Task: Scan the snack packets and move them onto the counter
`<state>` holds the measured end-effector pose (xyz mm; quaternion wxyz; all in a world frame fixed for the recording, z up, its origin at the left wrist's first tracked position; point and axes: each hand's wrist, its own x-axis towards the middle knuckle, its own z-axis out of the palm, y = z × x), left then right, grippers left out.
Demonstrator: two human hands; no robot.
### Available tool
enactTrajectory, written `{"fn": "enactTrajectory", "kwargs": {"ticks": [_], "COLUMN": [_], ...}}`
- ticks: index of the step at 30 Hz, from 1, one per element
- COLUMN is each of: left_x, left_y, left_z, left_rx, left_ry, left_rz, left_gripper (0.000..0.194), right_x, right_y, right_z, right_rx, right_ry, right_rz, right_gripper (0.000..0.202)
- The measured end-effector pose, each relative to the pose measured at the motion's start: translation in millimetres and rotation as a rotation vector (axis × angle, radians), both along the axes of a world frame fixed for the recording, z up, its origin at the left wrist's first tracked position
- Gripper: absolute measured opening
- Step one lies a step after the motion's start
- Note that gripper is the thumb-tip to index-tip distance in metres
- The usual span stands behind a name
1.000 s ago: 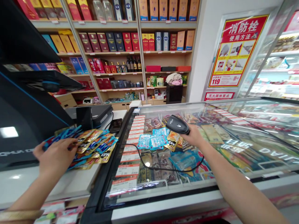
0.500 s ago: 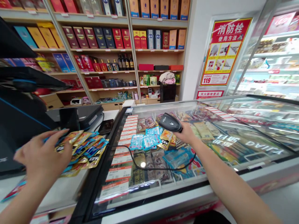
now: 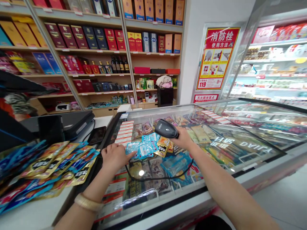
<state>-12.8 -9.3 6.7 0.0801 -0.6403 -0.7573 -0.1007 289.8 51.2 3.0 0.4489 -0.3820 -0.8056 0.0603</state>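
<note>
My right hand (image 3: 183,138) is wrapped round a black handheld barcode scanner (image 3: 166,128), held over the glass top of a chest freezer. Beneath the scanner lie several light-blue snack packets (image 3: 146,149) and a gold and black snack packet (image 3: 162,146). At the left edge of these blue packets is my left hand (image 3: 115,156), its thumb stretched out to the nearest one and its other fingers loosely bent. It holds nothing that I can see. A large pile of gold and blue snack packets (image 3: 59,163) rests on the white counter to its left.
The scanner's black cable (image 3: 158,178) loops across the freezer glass (image 3: 182,191). A dark phone (image 3: 97,135) lies on the counter beside a black device (image 3: 74,123). Shelves of boxed bottles (image 3: 100,38) stand behind. A person's patterned sleeve (image 3: 18,103) shows at the far left.
My left hand has moved right, from above the packet pile on the counter to the blue packets on the freezer glass. The right hand still holds the scanner. The view has shifted slightly right.
</note>
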Motion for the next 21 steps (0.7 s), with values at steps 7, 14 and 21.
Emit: {"fn": "enactTrajectory", "kwargs": {"ticks": [7, 14, 21], "left_x": [-1.0, -13.1, -21.8], "left_y": [2.4, 2.7, 0.7], "left_z": [-4.9, -4.4, -3.6], "left_rx": [-0.048, 0.146, 0.427], "left_ry": [-0.129, -0.534, -0.957], "left_rz": [0.021, -0.086, -0.136], "left_gripper": [0.055, 0.029, 0.038], "right_x": [-1.0, -2.4, -5.5], "right_y": [0.6, -2.0, -8.5], "right_z": [-0.8, 0.3, 5.4], "right_rx": [0.003, 0.027, -0.006], "right_ry": [-0.009, -0.022, -0.094], "right_rz": [0.046, 0.045, 0.117], "right_gripper": [0.014, 0.013, 0.014]}}
